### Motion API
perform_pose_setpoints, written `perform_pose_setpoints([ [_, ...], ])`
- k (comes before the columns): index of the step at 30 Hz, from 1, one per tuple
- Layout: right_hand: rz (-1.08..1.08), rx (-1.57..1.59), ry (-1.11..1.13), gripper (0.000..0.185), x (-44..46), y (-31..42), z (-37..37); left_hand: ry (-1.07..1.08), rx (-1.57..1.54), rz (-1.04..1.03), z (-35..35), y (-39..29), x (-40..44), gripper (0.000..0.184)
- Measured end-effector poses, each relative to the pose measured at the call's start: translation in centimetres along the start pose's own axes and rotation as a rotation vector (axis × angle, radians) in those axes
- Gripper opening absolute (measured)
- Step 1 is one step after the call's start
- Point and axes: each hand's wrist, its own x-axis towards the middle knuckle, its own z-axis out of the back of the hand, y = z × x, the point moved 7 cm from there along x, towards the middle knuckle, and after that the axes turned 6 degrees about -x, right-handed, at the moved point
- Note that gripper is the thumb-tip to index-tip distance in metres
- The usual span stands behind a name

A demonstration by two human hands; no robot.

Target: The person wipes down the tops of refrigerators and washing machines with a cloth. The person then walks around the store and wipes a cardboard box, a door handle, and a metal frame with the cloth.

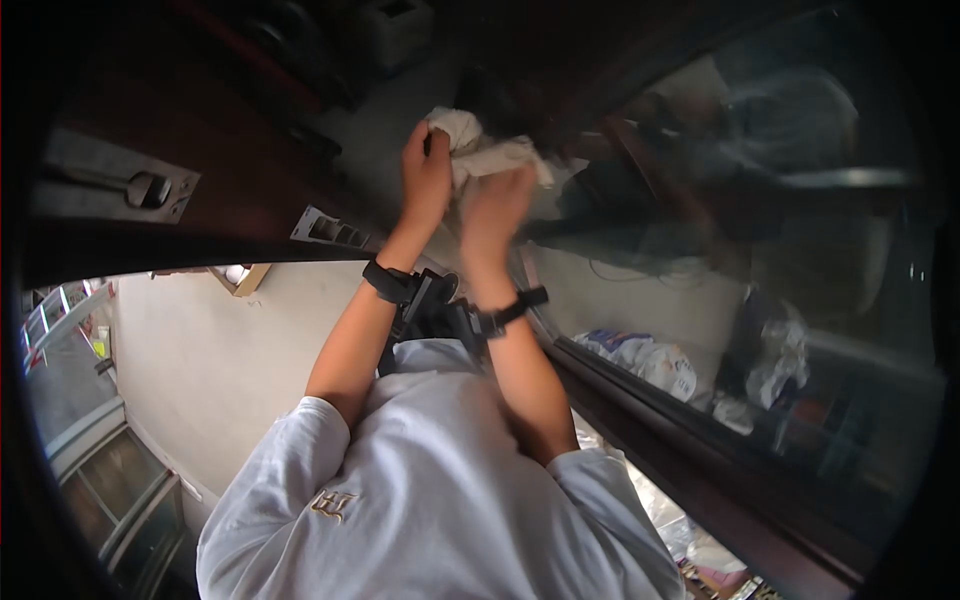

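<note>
A crumpled white cloth (497,157) stretches between my two hands in front of a dark area. My left hand (427,175) is wrapped round its left end, thumb and fingers closed near the bunched part. My right hand (497,210), blurred by motion, is closed on the cloth's lower right side, with its fingertips partly hidden. Black straps circle both wrists. Close on the right is a large glass pane (740,200) in a dark frame (690,450), with smears and reflections on it.
A dark reddish door edge with a metal strike plate (332,229) and a latch plate (115,180) is on the left. Plastic bags (645,362) show through or in the glass. A metal ladder-like frame (75,320) stands at the far left.
</note>
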Motion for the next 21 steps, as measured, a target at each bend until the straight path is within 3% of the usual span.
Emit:
perform_pose_setpoints([
  [3, 0.139, 0.055, -0.026, 0.024, 2.4, 7.6, 2.9, -0.016, -0.044, -0.025, -2.2, -4.7, 2.6, 0.023],
  [7, 0.464, 0.132, -0.231, 0.025, 5.6, 15.5, 5.2, 0.182, -0.103, -0.436, -9.8, -12.8, 6.0, 0.029],
  [8, 0.542, 0.120, -0.241, 0.023, 6.6, 16.6, 5.2, 0.215, -0.076, -0.358, -11.1, -12.3, 7.4, 0.031],
  [9, 0.622, 0.109, -0.252, 0.022, 7.8, 17.6, 5.0, 0.221, -0.041, -0.490, -12.6, -14.4, 8.1, 0.042],
  [11, 0.765, 0.000, -0.244, 0.020, 9.2, 18.5, 4.7, 0.270, -0.098, -0.549, -14.8, -15.5, 9.8, 0.054],
  [15, 0.932, -0.236, -0.282, 0.023, 11.0, 18.8, 4.7, 0.560, -0.391, -0.345, -18.6, -14.6, 14.9, 0.057],
  [21, 0.935, -0.446, -0.349, 0.026, 15.1, 18.8, 4.8, 0.581, -0.293, -0.377, -24.0, -14.1, 21.0, 0.051],
])
